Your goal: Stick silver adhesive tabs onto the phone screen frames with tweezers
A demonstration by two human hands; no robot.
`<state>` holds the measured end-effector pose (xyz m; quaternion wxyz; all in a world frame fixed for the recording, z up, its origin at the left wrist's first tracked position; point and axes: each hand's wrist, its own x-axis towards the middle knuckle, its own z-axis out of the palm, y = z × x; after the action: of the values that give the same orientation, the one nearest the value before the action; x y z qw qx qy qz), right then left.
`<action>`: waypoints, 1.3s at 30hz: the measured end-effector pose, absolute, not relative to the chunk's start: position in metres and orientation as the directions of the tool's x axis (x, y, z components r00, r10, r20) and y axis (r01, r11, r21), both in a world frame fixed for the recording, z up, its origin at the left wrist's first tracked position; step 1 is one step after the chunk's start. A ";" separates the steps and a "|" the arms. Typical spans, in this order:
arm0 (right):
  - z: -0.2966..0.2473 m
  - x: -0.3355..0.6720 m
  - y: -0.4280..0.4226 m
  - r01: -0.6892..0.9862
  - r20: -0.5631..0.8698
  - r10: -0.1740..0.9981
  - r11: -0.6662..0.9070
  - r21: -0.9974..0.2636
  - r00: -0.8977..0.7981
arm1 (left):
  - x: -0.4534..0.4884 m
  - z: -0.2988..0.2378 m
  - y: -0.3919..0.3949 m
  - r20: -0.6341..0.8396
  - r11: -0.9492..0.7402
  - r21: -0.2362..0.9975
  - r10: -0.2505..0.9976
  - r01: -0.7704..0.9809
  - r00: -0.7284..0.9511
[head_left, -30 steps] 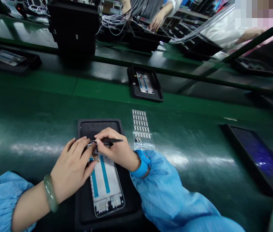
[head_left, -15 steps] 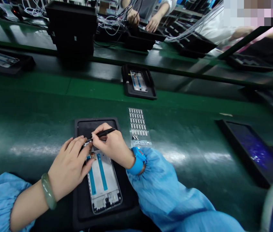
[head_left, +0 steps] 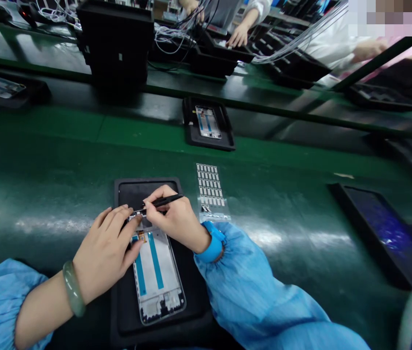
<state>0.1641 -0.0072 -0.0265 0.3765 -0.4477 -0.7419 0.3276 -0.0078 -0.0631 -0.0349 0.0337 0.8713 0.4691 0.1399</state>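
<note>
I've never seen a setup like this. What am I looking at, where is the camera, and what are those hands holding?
No machine here: a person is working by hand, filmed by one camera worn on their head, looking down at a green workbench. A black tray holds what looks like a phone frame. The right hand pinches black tweezers, their tips at the frame's upper end, where the left hand rests its fingers. Beside the tray lies a clear sheet of small parts. Farther off, a co-worker's hand is at another bench.
</note>
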 end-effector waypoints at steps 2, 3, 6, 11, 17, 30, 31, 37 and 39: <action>-0.026 0.164 -0.007 0.441 0.316 0.871 0.468 -0.766 -0.376 | -0.008 -0.035 -0.063 0.215 -0.558 0.189 0.826 0.808 0.521; -0.026 0.165 -0.007 0.443 0.339 0.850 0.505 -0.741 -0.403 | -0.008 -0.035 -0.063 0.215 -0.560 0.186 0.825 0.807 0.523; -0.027 0.166 -0.004 0.430 0.357 0.829 0.536 -0.727 -0.430 | -0.008 -0.036 -0.063 0.215 -0.565 0.174 0.821 0.807 0.528; -0.019 0.161 -0.006 0.448 0.367 0.779 0.603 -0.660 -0.509 | -0.007 -0.035 -0.063 0.209 -0.558 0.170 0.826 0.812 0.524; -0.017 0.159 -0.007 0.458 0.345 0.770 0.610 -0.647 -0.537 | -0.007 -0.034 -0.063 0.212 -0.558 0.167 0.826 0.813 0.523; -0.033 0.165 0.001 0.323 0.186 0.911 0.313 -0.893 -0.369 | -0.006 -0.036 -0.063 0.204 -0.553 0.173 0.830 0.815 0.519; -0.032 0.165 0.001 0.330 0.187 0.909 0.318 -0.889 -0.371 | -0.006 -0.036 -0.063 0.201 -0.550 0.173 0.832 0.817 0.517; -0.035 0.167 0.006 0.205 0.123 0.943 0.192 -0.960 -0.308 | -0.006 -0.034 -0.061 0.200 -0.565 0.160 0.821 0.809 0.534; -0.036 0.168 0.008 0.158 0.118 0.962 0.160 -0.975 -0.245 | -0.006 -0.034 -0.061 0.205 -0.574 0.151 0.815 0.805 0.542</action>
<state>0.1681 0.0080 -0.0360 0.4254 -0.4434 -0.6315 0.4729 -0.0058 -0.0607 -0.0341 0.0195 0.8779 0.4613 0.1269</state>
